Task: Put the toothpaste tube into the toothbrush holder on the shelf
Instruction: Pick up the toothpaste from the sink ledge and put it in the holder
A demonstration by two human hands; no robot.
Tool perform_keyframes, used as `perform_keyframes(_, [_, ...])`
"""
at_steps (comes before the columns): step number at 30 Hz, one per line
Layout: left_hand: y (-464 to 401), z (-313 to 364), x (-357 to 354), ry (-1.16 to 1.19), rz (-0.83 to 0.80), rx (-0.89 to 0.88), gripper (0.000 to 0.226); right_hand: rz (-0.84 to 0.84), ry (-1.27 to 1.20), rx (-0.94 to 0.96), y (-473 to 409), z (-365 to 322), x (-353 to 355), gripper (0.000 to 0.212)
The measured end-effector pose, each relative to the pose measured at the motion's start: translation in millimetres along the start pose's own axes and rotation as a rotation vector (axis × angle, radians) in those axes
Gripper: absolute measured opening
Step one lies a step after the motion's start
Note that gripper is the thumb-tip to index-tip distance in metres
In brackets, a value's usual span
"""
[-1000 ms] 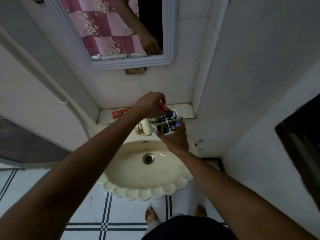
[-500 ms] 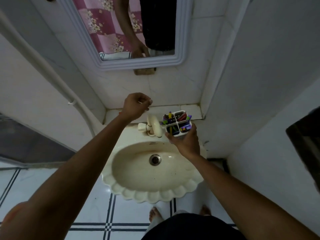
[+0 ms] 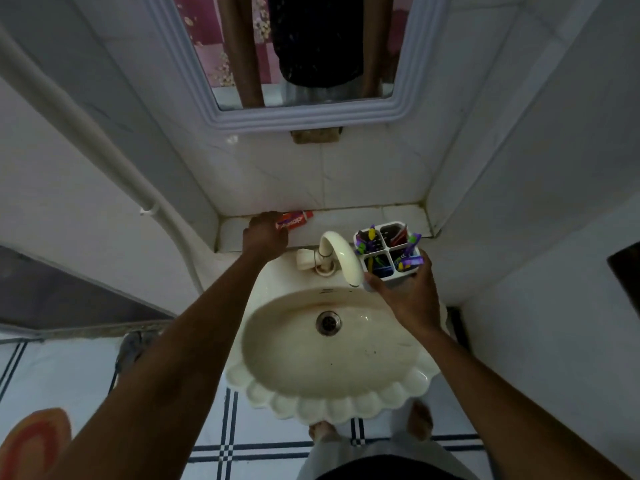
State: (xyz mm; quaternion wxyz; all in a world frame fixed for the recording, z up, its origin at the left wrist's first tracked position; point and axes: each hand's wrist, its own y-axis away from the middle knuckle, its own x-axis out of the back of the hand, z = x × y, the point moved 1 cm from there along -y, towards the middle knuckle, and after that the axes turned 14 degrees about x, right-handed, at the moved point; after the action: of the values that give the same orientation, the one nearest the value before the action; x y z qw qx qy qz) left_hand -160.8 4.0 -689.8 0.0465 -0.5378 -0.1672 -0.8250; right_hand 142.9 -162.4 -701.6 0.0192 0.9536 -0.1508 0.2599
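A red toothpaste tube (image 3: 298, 219) lies flat on the tiled shelf (image 3: 349, 220) against the back wall. My left hand (image 3: 265, 235) rests on its left end with the fingers curled over it; that end is hidden. A white four-compartment toothbrush holder (image 3: 394, 224) with several coloured brushes is held from below by my right hand (image 3: 407, 294), at the shelf's front edge to the right of the tap. Something red (image 3: 399, 236) stands in its back right compartment.
A cream tap (image 3: 337, 251) curves forward between my two hands, above a scalloped cream basin (image 3: 311, 407). A framed mirror (image 3: 304, 117) hangs above the shelf. A white pipe (image 3: 86, 133) runs down the left wall. Walls close in on both sides.
My left hand left the holder, swung left and came down on the red tube on the shelf. My right hand has kept hold of the holder. The camera has tilted down.
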Motion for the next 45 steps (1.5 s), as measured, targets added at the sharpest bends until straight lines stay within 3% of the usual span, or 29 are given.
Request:
perform_keyframes(7, [-37, 11, -21, -0.297, -0.103, -0.039, 0.064, 0.002, -0.041, 0.016, 0, -2, -4, 0.120])
perform_keyframes(12, [-41, 14, -21, -0.478, -0.062, -0.022, 0.054, 0.009, -0.058, 0.015, 1, -3, -4, 0.122])
perform_keyframes(18, [-36, 10, -18, -0.406, 0.009, -0.041, 0.050, 0.002, -0.065, 0.026, -2, -3, -5, 0.119])
perform_keyframes(21, [-27, 5, -17, -0.352, -0.024, 0.045, 0.045, -0.009, -0.054, 0.025, -2, -3, -4, 0.120])
perform_keyframes(24, [-9, 8, 3, -0.120, -0.126, 0.120, 0.057, -0.002, -0.049, 0.022, -2, -2, -5, 0.125])
perform_keyframes(29, [42, 38, 60, 0.249, -0.166, 0.097, 0.037, -0.009, -0.015, 0.013, 1, -1, -3, 0.135])
perform_keyframes(32, [80, 65, 93, 0.488, -0.361, 0.033, 0.035, -0.024, -0.022, 0.013, 1, -2, 0, 0.137])
perform_keyframes(35, [108, 90, 117, 0.439, -0.472, -0.135, 0.039, -0.044, -0.035, -0.002, -1, -3, 2, 0.138])
perform_keyframes(45, [154, 135, 91, 0.035, -0.230, -0.376, 0.013, -0.097, -0.014, 0.036, 1, -6, 14, 0.137])
